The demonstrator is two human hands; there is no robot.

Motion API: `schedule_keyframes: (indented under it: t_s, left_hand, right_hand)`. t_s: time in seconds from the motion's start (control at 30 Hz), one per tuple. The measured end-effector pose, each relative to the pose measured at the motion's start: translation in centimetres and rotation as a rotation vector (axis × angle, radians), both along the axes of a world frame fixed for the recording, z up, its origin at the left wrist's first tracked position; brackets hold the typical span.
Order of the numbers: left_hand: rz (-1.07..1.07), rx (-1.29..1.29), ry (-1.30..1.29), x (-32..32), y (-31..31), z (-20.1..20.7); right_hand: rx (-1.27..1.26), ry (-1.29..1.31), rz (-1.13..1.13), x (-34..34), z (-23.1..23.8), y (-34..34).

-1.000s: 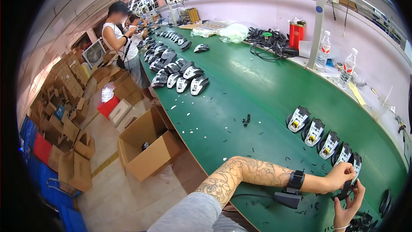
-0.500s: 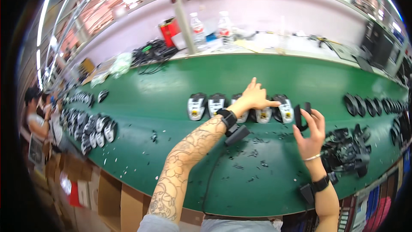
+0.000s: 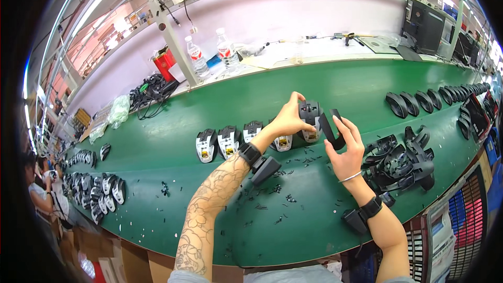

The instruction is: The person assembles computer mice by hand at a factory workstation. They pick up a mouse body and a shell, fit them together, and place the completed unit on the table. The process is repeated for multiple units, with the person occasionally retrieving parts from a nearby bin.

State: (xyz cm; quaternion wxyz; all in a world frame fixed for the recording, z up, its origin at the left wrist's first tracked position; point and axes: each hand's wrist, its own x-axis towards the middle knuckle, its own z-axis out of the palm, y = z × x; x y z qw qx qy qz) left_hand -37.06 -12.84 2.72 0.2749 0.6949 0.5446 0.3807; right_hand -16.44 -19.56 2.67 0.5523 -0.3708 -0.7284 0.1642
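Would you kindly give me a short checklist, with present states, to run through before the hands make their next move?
1. Left hand has thumb and fingers about the mouse body: ok.
2. Right hand holds the black curved piece: ok.
3. Black curved piece is apart from the mouse body: cannot tell; they nearly meet in this view.
4. Green table is free of loose bits near the hands: not ok; small black scraps lie there.
5. Clear bottles stand upright, away from both hands: ok.
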Motion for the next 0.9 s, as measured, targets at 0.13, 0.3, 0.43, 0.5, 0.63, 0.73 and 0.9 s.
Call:
schedule_keyframes:
  t_s: [0.13,0.3,0.43,0.5,0.63,0.73,0.9]
  left_hand:
    - [0.086,-0.12,-0.537,0.6,-4.2,1.9]
    - [0.112,-0.363,-0.95,-1.2,-9.2,0.1]
    - [-0.101,-0.466,-1.327,0.2,-11.4,0.1]
    - [-0.052,-0.454,-1.285,0.7,-12.3,-0.7]
    - [0.065,-0.355,-1.061,2.2,-13.9,-0.7]
    - [0.108,-0.308,-0.987,2.5,-14.2,-1.3]
    - [0.219,-0.299,-0.888,3.3,-14.5,-1.5]
  right_hand:
    - [0.042,0.042,0.012,-0.2,0.0,-0.1]
    - [0.046,0.004,0.139,-1.4,0.0,-2.1]
    - [0.088,-0.068,0.193,-1.6,0.0,-2.8]
    - [0.05,-0.078,0.21,-1.8,-0.3,-3.2]
    - [-0.051,-0.049,0.243,-2.0,-0.3,-3.5]
    - [-0.066,-0.064,0.265,-2.2,-0.2,-3.8]
    - [-0.179,-0.108,0.271,-2.0,-0.5,-4.0]
